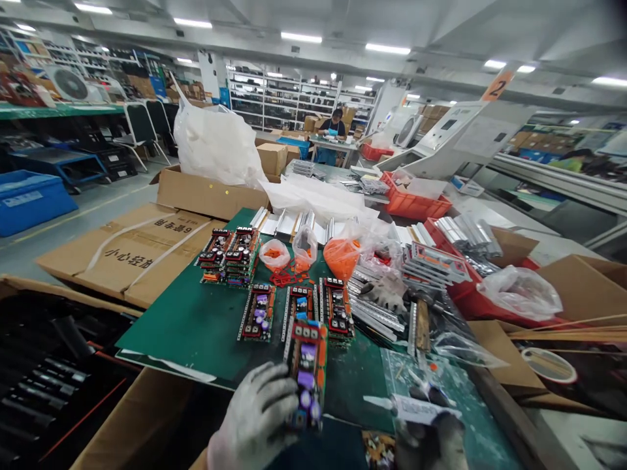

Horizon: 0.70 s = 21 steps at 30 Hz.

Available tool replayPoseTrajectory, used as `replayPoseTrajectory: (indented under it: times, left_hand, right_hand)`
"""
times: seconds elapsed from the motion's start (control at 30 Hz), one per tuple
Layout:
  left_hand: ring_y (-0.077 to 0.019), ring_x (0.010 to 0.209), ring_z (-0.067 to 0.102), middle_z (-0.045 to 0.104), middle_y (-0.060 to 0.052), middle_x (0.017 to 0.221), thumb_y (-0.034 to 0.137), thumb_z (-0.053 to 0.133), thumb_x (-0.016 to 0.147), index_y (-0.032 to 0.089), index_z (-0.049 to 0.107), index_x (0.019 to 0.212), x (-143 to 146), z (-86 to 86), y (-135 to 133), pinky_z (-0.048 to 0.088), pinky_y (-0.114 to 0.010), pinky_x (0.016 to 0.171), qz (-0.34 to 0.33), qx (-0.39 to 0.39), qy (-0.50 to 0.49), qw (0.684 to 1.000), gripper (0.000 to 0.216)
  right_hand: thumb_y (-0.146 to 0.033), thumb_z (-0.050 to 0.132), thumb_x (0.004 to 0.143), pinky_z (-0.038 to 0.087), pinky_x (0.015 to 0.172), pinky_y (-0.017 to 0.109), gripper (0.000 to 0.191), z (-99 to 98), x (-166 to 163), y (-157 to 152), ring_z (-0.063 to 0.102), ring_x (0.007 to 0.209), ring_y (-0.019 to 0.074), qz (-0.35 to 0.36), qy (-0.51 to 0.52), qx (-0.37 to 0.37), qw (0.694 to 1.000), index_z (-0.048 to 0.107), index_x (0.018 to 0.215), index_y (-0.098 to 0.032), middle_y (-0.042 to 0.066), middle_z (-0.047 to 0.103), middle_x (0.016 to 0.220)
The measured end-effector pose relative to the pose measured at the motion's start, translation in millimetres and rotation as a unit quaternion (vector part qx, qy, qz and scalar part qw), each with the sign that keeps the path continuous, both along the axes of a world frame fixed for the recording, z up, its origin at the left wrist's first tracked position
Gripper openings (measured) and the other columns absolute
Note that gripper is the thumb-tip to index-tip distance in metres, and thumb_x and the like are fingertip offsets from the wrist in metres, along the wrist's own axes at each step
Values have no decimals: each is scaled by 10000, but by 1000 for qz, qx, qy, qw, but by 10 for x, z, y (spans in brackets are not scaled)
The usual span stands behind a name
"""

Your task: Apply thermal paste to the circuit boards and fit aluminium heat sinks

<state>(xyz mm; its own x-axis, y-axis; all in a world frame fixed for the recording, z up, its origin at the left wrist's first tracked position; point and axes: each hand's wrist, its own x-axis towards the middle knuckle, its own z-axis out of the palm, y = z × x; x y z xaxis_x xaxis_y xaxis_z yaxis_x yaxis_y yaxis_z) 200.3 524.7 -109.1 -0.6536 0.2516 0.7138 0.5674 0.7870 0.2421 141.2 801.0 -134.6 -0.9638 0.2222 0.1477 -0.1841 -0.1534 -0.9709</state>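
In a pale grey work glove, my left hand (259, 412) grips a populated circuit board (306, 369) by its left side. The board has purple and orange parts and is tilted up near the table's front edge. My right hand (434, 438), its glove stained dark, is closed round a white tube with a pointed nozzle (414, 409). The nozzle points left, apart from the board. Just behind the held board stand stacked circuit boards (259, 313), another stack with blue parts (298, 307) and a third (336, 310). Taller stacks of boards (242, 254) stand farther back.
Plastic bags of orange parts (341, 258) lie behind the boards on the green mat (181, 326). To the right are metal strips (375, 313), a wooden-handled tool (422, 326) and a red crate (458, 297). Cardboard (132, 254) lies left. A person (336, 124) sits far back.
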Motion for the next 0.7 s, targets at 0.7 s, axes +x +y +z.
replayPoseTrajectory:
  times: [0.7]
  left_hand:
    - [-270, 1251, 492, 601, -108, 1262, 635, 611, 786, 155, 533, 1260, 196, -638, 305, 230, -386, 1153, 34, -43, -70, 996, 679]
  right_hand:
    - [-350, 540, 928, 561, 657, 262, 242, 277, -97, -645, 676, 875, 195, 127, 33, 240, 962, 642, 1100, -213, 79, 692, 1097]
